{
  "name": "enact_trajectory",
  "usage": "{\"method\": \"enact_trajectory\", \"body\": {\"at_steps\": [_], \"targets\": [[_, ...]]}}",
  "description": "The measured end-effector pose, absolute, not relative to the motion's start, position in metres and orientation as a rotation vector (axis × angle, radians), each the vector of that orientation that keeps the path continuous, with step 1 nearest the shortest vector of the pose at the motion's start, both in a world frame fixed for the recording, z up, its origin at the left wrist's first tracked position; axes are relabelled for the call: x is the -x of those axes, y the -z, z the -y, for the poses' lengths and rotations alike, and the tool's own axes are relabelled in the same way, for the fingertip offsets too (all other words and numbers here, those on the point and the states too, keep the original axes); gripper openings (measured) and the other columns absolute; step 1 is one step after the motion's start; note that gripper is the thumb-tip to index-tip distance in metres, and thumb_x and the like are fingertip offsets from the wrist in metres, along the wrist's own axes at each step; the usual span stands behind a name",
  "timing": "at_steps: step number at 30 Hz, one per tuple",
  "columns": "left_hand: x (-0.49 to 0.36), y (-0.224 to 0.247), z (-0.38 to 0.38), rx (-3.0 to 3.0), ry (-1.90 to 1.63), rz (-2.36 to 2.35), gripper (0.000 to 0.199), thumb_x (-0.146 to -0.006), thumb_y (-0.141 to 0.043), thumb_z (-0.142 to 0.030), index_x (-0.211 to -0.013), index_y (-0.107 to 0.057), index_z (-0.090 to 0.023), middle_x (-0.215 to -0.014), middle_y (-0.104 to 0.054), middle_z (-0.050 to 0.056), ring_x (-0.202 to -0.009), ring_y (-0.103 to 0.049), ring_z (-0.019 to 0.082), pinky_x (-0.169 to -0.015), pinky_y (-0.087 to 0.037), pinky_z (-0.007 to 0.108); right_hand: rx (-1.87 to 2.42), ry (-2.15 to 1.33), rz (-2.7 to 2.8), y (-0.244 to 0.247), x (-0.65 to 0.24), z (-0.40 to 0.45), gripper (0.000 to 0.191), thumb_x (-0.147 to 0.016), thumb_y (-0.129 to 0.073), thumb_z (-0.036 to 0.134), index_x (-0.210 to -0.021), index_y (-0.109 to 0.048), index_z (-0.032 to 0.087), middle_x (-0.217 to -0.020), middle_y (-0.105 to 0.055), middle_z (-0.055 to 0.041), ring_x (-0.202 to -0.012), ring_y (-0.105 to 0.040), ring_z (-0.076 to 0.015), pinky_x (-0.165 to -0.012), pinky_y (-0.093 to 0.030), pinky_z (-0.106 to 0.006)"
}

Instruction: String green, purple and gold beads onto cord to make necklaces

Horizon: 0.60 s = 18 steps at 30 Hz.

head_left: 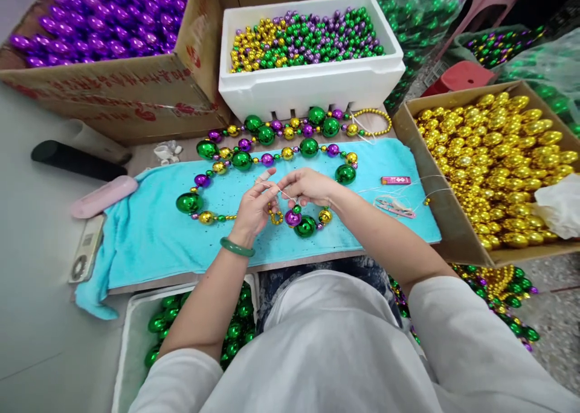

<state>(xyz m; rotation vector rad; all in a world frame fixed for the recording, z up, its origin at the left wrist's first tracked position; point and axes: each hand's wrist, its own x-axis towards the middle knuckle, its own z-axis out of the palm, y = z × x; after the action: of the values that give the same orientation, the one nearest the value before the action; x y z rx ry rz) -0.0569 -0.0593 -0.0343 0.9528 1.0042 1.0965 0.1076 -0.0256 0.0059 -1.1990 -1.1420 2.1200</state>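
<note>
My left hand (256, 204) and my right hand (309, 186) meet over the turquoise towel (149, 238), each pinching a thin white string (281, 191) stretched between them. A bead garland (267, 159) of green, purple and gold balls loops across the towel, and both its ends come to my hands. Below my fingers hang a purple ball (293, 218) and a large green ball (305, 226). A small loop of gold beads (275, 217) dangles beside my left fingers. My left wrist wears a green bangle (237, 247).
Behind the towel stand a cardboard box of purple beads (199, 44) and a white foam box (312, 87) of mixed beads. A carton (457, 232) of gold beads is at right. On the towel lie a small pink box (396, 180) and pink-handled scissors (393, 206).
</note>
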Motion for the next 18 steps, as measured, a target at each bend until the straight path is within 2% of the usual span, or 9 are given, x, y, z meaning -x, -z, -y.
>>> {"method": "enact_trajectory", "body": {"at_steps": [6, 10, 14, 16, 18], "targets": [[0.053, 0.029, 0.058, -0.895, -1.108, -1.067, 0.025, -0.063, -0.082, -0.034, -0.069, -0.067, -0.015, -0.136, -0.05, 0.009, -0.077, -0.058, 0.01, -0.04, -0.041, 0.016, 1.222, -2.095, 1.123, -0.001, -0.104, 0.023, 0.014, -0.067, -0.065, -0.004, -0.071, -0.065, 0.01, -0.055, -0.065, -0.0002, -0.043, -0.059, -0.0096, -0.03, -0.034, -0.013], [0.051, 0.028, 0.061, -0.992, -1.177, -1.115, 0.025, -0.065, -0.081, -0.036, -0.07, -0.068, -0.015, -0.144, -0.042, 0.007, -0.081, -0.059, 0.012, -0.042, -0.044, 0.017, 1.267, -2.051, 1.106, 0.003, -0.101, 0.023, 0.011, -0.07, -0.067, -0.001, -0.068, -0.064, 0.009, -0.05, -0.062, 0.0004, -0.04, -0.055, -0.0082, -0.028, -0.028, -0.013], [0.051, 0.032, 0.062, -1.079, -1.218, -1.126, 0.025, -0.069, -0.079, -0.038, -0.071, -0.068, -0.016, -0.143, -0.044, 0.008, -0.09, -0.061, 0.016, -0.045, -0.046, 0.018, 1.284, -2.034, 1.068, 0.003, -0.099, 0.026, 0.013, -0.07, -0.068, 0.002, -0.062, -0.062, 0.01, -0.049, -0.06, 0.0007, -0.038, -0.053, -0.0078, -0.027, -0.023, -0.013], [0.052, 0.038, 0.061, -1.13, -1.254, -1.137, 0.022, -0.071, -0.078, -0.037, -0.073, -0.069, -0.017, -0.142, -0.047, 0.009, -0.097, -0.062, 0.019, -0.052, -0.05, 0.02, 1.3, -2.026, 1.044, 0.002, -0.098, 0.027, 0.016, -0.068, -0.068, 0.001, -0.059, -0.059, 0.011, -0.049, -0.06, -0.0002, -0.042, -0.056, -0.0097, -0.027, -0.023, -0.014], [0.051, 0.046, 0.061, -1.164, -1.324, -1.137, 0.017, -0.073, -0.077, -0.033, -0.075, -0.07, -0.017, -0.138, -0.051, 0.008, -0.102, -0.061, 0.018, -0.068, -0.054, 0.024, 1.318, -2.0, 1.034, 0.004, -0.098, 0.028, 0.019, -0.065, -0.07, 0.001, -0.055, -0.058, 0.012, -0.049, -0.06, -0.0014, -0.047, -0.06, -0.012, -0.029, -0.028, -0.014]]}}
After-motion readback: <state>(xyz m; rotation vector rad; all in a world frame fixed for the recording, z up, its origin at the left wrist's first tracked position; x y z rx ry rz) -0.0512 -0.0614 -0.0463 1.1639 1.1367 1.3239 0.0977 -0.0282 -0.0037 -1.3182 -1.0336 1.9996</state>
